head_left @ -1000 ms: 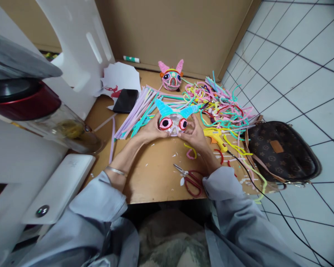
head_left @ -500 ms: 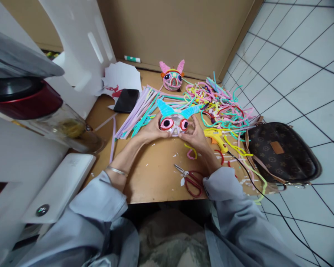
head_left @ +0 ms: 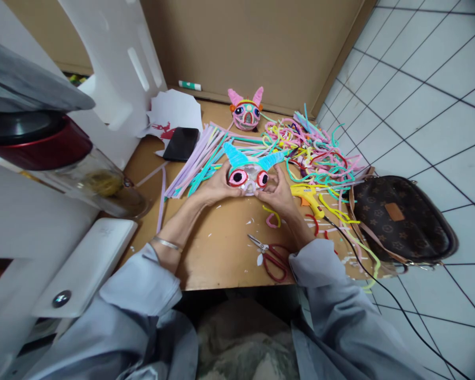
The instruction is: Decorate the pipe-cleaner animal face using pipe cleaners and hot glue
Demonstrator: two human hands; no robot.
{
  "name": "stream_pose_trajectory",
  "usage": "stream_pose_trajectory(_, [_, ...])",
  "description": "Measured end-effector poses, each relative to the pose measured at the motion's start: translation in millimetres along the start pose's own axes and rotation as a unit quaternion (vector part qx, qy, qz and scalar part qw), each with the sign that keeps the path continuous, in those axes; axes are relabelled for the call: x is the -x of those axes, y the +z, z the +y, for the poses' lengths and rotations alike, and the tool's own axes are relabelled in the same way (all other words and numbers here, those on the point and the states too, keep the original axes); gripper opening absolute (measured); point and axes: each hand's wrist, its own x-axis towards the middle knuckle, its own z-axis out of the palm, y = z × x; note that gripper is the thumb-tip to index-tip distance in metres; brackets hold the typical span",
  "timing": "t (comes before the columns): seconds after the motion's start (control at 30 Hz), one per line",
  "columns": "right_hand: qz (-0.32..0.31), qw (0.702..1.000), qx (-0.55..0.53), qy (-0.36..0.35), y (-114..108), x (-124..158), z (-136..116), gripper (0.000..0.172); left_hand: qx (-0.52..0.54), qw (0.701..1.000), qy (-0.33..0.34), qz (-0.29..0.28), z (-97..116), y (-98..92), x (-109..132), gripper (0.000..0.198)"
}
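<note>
Brown board [head_left: 241, 47] stands behind the table [head_left: 217, 243], with pale floor tiles [head_left: 419, 100] off to the right. Near the middle, both hands grasp the blue-horned head [head_left: 251, 174]: the left hand [head_left: 215, 188] has one side, the right hand [head_left: 279, 191] the other, thumbs low at the front. Whether its base touches the table, I cannot tell.

This head looks part made. Two blue horns are on, and so are both eyes, black in pink with red rims, and a lilac nose piece between them. Clear shell shows bare around these. Farther back sits the pink-horned head [head_left: 246, 117], fuller by comparison, with a yellow and red brow band, orange side knobs and a red-lined nose. No such band shows on the held one; its sides are hidden by the hands, so knobs there cannot be ruled out. Brow and lower front seem the parts left undecorated.

Straight stems [head_left: 193, 161] lie beyond the left hand, a tangle [head_left: 320, 153] beyond the right. Just beside the right hand lies the glue gun [head_left: 311, 199]; scissors [head_left: 275, 258] rest nearer the body, untouched.
</note>
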Motion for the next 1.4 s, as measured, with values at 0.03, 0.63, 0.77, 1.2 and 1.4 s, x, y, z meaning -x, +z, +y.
stream_pose_trajectory(0.03, [0.002, 1.000, -0.001, 0.000, 0.1, 0.2, -0.5, 0.133, -0.001, 1.000, -0.001, 0.002, 0.1, 0.2, 0.2, 0.088])
stream_pose_trajectory(0.63, [-0.001, 1.000, 0.012, -0.003, 1.0, -1.3, 3.3, 0.130, -0.019, 1.000, -0.005, 0.011, 2.1, -0.6, 1.5, 0.086])
stream_pose_trajectory(0.77, [-0.003, 1.000, 0.010, -0.001, 2.7, -0.6, 0.4, 0.130, -0.006, 0.999, -0.017, 0.035, 4.8, 4.3, 2.0, 0.083])
stream_pose_trajectory(1.2, [-0.015, 1.000, 0.014, -0.006, 6.6, 3.5, -11.3, 0.111, -0.072, 0.995, -0.019, 0.068, 15.7, 9.5, 5.2, 0.081])
stream_pose_trajectory(1.4, [-0.013, 1.000, 0.024, -0.006, 8.0, 5.5, -14.0, 0.100, -0.075, 0.995, -0.028, 0.062, 20.0, 10.6, 6.7, 0.079])
